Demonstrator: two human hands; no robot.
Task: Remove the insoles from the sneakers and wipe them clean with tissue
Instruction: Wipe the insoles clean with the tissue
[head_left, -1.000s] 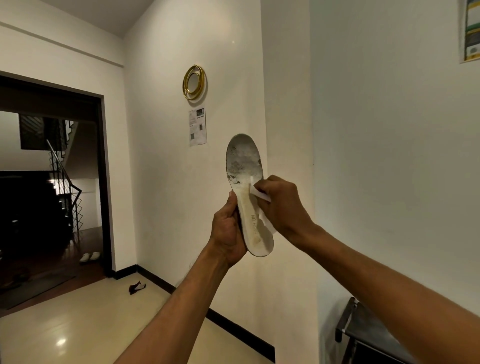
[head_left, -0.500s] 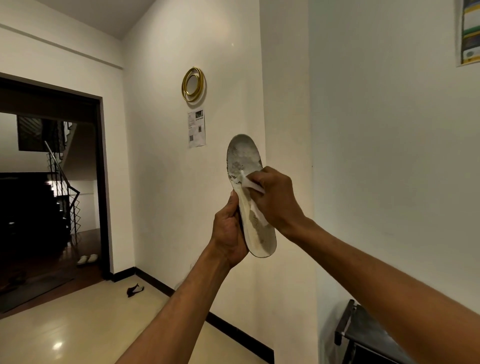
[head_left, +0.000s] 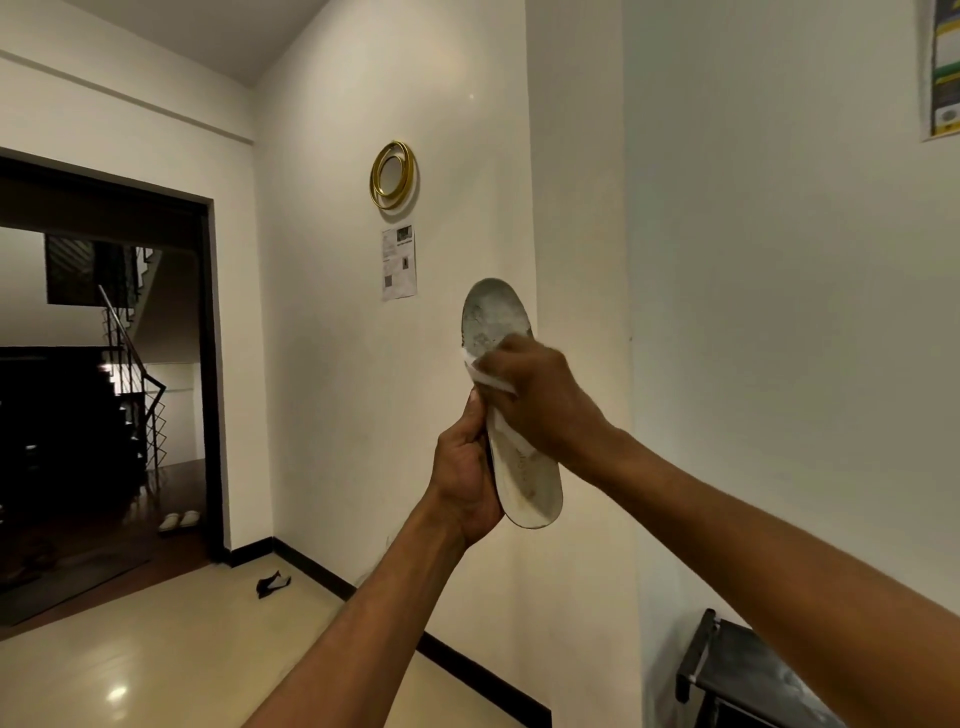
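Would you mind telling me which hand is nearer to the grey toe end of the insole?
Right. The right hand presses the tissue just below the toe end; the left hand grips the insole lower down, toward the heel.

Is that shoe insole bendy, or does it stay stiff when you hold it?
Probably fairly stiff: the insole stands upright though the left hand holds only its lower half. Likely light, since one hand's grip carries it. It seems firm enough to take the right hand pressing tissue against it without folding.
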